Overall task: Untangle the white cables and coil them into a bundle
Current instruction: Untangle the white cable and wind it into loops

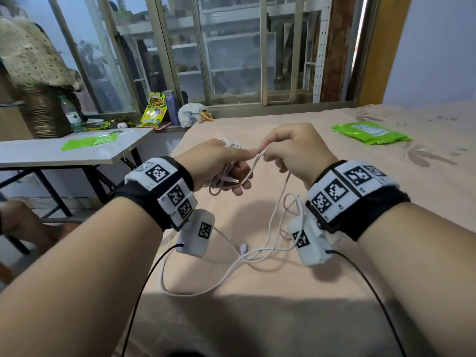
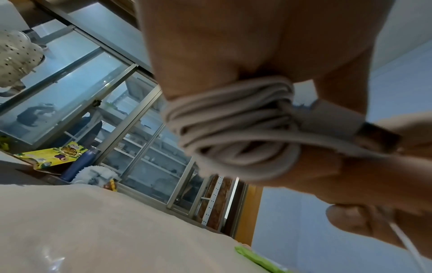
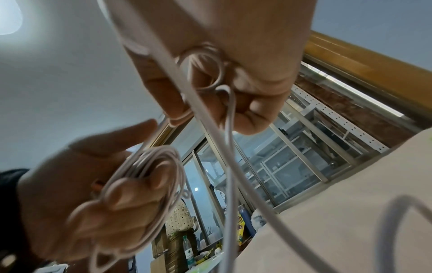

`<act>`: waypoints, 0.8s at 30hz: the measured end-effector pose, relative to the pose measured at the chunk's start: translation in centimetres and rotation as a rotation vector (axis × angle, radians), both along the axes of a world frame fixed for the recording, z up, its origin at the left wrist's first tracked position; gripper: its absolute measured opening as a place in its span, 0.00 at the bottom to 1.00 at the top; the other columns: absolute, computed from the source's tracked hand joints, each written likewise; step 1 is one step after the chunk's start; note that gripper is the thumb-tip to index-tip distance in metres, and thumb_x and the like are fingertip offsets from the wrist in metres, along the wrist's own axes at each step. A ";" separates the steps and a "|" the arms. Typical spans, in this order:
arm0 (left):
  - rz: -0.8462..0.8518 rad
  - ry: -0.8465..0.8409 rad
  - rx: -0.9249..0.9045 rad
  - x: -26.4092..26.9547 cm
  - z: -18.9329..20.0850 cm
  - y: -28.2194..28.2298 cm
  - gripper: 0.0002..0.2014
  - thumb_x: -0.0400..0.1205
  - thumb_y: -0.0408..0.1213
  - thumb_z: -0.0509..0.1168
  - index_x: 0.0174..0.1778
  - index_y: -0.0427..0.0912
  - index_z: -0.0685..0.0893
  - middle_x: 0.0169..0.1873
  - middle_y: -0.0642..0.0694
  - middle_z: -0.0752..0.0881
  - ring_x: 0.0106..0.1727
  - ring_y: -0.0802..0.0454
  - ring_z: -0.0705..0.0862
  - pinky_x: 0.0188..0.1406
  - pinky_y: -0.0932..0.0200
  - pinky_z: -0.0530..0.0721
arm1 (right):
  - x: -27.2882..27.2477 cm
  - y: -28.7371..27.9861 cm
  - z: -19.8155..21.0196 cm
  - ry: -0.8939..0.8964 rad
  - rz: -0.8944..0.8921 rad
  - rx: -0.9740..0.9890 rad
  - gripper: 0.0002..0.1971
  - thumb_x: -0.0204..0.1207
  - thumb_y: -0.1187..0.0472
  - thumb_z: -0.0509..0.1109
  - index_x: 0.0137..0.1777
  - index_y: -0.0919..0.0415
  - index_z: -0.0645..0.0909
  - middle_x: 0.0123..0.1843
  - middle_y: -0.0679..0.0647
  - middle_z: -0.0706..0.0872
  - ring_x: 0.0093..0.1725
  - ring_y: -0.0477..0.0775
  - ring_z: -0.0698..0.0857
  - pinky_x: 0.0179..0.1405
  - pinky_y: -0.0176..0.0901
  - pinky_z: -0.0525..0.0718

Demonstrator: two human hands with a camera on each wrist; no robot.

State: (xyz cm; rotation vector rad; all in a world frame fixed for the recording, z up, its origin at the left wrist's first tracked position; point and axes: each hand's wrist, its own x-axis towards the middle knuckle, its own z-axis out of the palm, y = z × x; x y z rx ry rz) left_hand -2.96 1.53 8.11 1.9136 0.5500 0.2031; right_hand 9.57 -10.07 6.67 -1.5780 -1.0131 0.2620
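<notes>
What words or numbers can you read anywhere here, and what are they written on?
"NU": pale letters on a dark garment behind the window glass; the rest of the word is cut off.
Yellow-green snack bag on the sill: big lettering, too blurred to read.
Water bottle label: too small to read.
Green packet on the bed: white label, too small.
Wrist bands: only black-and-white square code patterns and tiny unreadable marks.
</notes>
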 end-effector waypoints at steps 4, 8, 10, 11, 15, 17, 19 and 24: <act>-0.011 -0.045 -0.052 -0.4 -0.4 0.1 0.10 0.82 0.32 0.64 0.42 0.27 0.85 0.31 0.34 0.89 0.26 0.44 0.87 0.29 0.60 0.81 | 0.2 -0.2 0.4 0.136 0.021 0.063 0.09 0.68 0.78 0.62 0.34 0.75 0.84 0.18 0.50 0.77 0.22 0.59 0.72 0.24 0.40 0.73; 0.285 -0.294 -0.151 0.3 -0.7 0.6 0.09 0.83 0.22 0.57 0.44 0.27 0.82 0.32 0.35 0.89 0.31 0.46 0.88 0.27 0.61 0.83 | -0.1 -0.5 0.7 0.316 0.103 0.137 0.11 0.68 0.75 0.61 0.30 0.69 0.83 0.20 0.57 0.73 0.19 0.59 0.76 0.26 0.43 0.80; 0.370 -0.411 -0.273 0.5 -0.9 0.7 0.10 0.82 0.17 0.53 0.45 0.26 0.80 0.34 0.35 0.87 0.30 0.48 0.87 0.26 0.63 0.85 | -0.4 -0.5 0.8 0.358 0.178 0.141 0.11 0.70 0.76 0.60 0.33 0.70 0.82 0.21 0.59 0.76 0.19 0.59 0.79 0.30 0.50 0.85; 0.375 -0.425 -0.254 0.6 -1.0 0.7 0.10 0.82 0.15 0.53 0.48 0.26 0.79 0.36 0.34 0.86 0.28 0.50 0.88 0.25 0.64 0.85 | -0.7 -0.5 0.9 0.371 0.207 0.141 0.11 0.71 0.76 0.60 0.34 0.71 0.82 0.22 0.61 0.77 0.19 0.60 0.80 0.29 0.50 0.85; 0.275 -0.275 0.058 1.0 -1.6 0.3 0.12 0.83 0.17 0.54 0.60 0.27 0.76 0.36 0.39 0.86 0.24 0.54 0.86 0.21 0.64 0.83 | -0.8 -0.4 0.8 0.405 0.279 0.158 0.10 0.75 0.73 0.61 0.36 0.69 0.82 0.25 0.62 0.76 0.14 0.51 0.65 0.17 0.34 0.64; 0.171 -0.169 0.205 0.9 -1.6 -0.2 0.10 0.85 0.22 0.56 0.58 0.29 0.79 0.34 0.42 0.88 0.24 0.52 0.84 0.21 0.61 0.83 | -0.6 -0.2 0.8 0.453 0.295 0.157 0.10 0.76 0.71 0.61 0.36 0.66 0.81 0.25 0.59 0.71 0.14 0.47 0.59 0.16 0.30 0.55; 0.031 -0.074 0.168 0.6 -1.4 -0.7 0.10 0.87 0.32 0.59 0.54 0.29 0.82 0.30 0.42 0.89 0.19 0.51 0.82 0.17 0.62 0.80 | -0.1 0.2 0.9 0.501 0.256 0.163 0.11 0.79 0.65 0.62 0.36 0.63 0.80 0.24 0.55 0.68 0.14 0.45 0.57 0.15 0.29 0.53; -0.249 0.029 -0.199 -0.3 -1.1 -0.7 0.41 0.77 0.67 0.53 0.36 0.25 0.84 0.17 0.38 0.80 0.10 0.49 0.72 0.10 0.70 0.66 | 0.6 0.9 0.8 0.439 0.100 0.133 0.16 0.76 0.54 0.67 0.29 0.60 0.80 0.21 0.51 0.64 0.16 0.46 0.56 0.15 0.31 0.52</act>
